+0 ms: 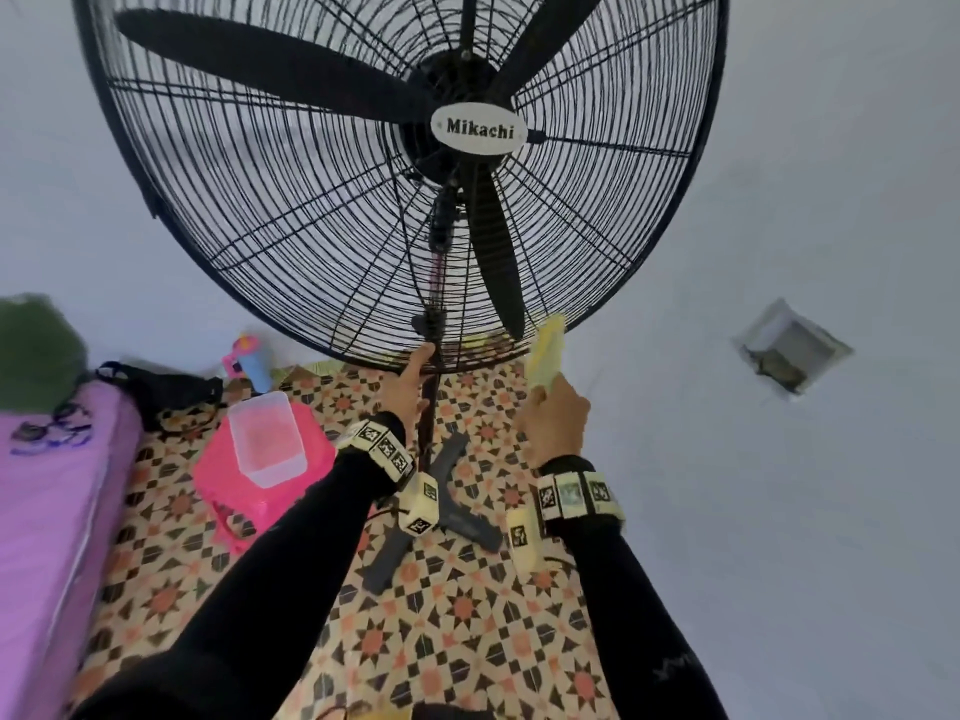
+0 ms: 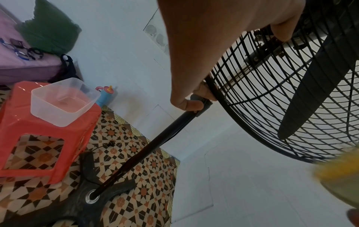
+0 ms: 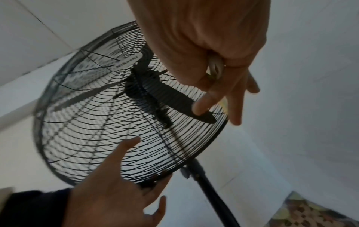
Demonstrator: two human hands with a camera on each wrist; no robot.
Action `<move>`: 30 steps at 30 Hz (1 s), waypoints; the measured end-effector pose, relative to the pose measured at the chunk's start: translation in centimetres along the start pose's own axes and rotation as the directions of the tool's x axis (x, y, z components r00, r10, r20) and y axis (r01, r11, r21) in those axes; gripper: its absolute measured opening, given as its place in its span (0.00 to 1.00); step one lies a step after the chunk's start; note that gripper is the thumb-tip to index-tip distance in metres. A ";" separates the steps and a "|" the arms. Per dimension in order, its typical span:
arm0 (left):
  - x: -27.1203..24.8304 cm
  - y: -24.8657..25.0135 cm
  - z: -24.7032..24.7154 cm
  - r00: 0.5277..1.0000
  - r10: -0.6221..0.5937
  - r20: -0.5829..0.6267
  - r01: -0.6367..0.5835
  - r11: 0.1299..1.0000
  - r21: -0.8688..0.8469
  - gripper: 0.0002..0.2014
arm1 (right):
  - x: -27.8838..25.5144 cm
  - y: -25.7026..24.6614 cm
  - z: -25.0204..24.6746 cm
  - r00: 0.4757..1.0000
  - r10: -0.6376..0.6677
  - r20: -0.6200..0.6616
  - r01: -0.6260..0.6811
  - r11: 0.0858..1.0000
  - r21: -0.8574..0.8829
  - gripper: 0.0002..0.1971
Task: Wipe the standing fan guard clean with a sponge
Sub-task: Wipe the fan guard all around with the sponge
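Observation:
A big black standing fan fills the head view, its wire guard tilted toward me, a white "Mikachi" badge at its hub. My left hand grips the guard's bottom rim just left of the pole. In the left wrist view its fingers curl round that rim. In the right wrist view the left hand's forefinger lies straight on the wires. My right hand pinches a yellow sponge, held upright against the lower right rim. The sponge shows as a blurred yellow patch.
The fan's pole drops to a black cross base on patterned floor. A pink plastic stool with a clear tub of water stands at the left. A blue bottle and a purple-covered bed are nearby. White walls close in behind and right.

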State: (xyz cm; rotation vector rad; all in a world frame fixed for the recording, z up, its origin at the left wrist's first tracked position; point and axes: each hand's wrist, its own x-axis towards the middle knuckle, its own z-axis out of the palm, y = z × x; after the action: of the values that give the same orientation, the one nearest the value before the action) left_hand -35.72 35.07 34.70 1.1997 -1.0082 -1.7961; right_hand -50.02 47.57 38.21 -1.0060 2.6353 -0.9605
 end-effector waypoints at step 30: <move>3.5 -1.7 -1.6 1.000 -0.011 -0.016 0.011 1.000 0.003 0.69 | -2.2 -4.2 1.7 0.974 -0.149 -0.170 0.191 0.946 0.263 0.25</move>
State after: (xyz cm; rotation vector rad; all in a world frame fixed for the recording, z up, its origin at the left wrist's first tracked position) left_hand -35.51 32.33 31.49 1.2218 -0.9978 -1.7916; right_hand -45.42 45.73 39.31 -1.1447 2.4572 -1.4506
